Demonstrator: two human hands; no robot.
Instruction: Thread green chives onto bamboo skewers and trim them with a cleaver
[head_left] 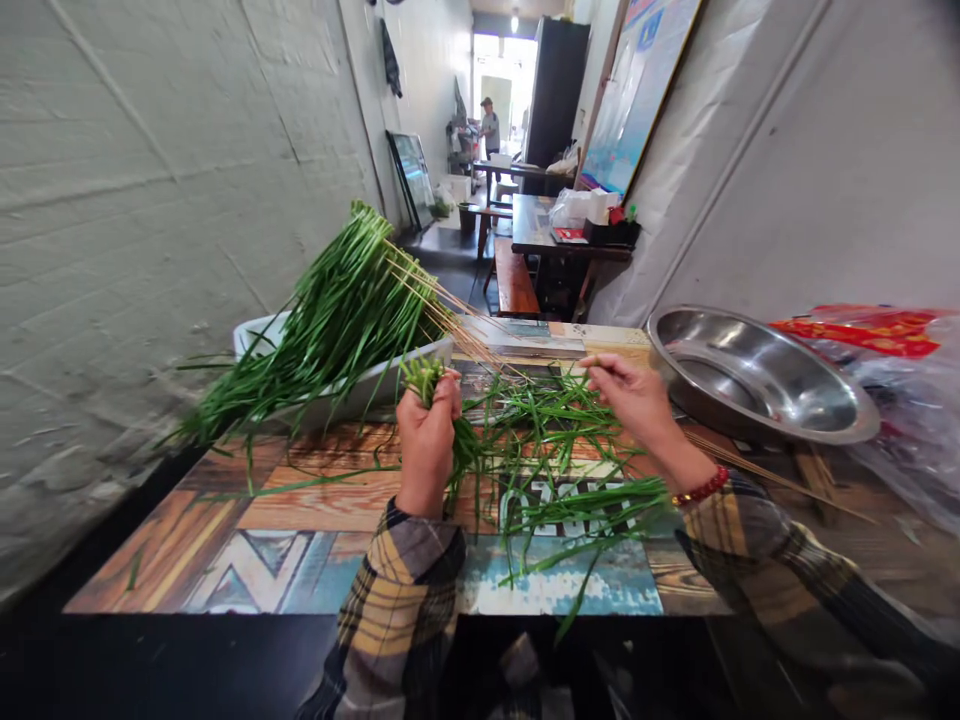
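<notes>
My left hand (427, 435) is wrapped round a small bunch of green chives (422, 376), cut ends up and leaves hanging below the fist. To the right, my right hand (630, 395) is raised over the table with thumb and forefinger pinched together; whatever sits between them is too small to make out. Loose chives (555, 410) lie scattered between the hands, and another bundle of chives (592, 510) rests below the right wrist. A large pile of chives (352, 300), with thin wooden skewers (442, 300) sticking out, leans in a white tub (360, 385) at the left.
A steel basin (757, 375) stands at the right, beside plastic bags (907, 400). More skewers (780, 475) lie in front of it on the patterned table (315, 500). Further back are another table (536, 225), a bench (515, 275) and a person (490, 125) standing.
</notes>
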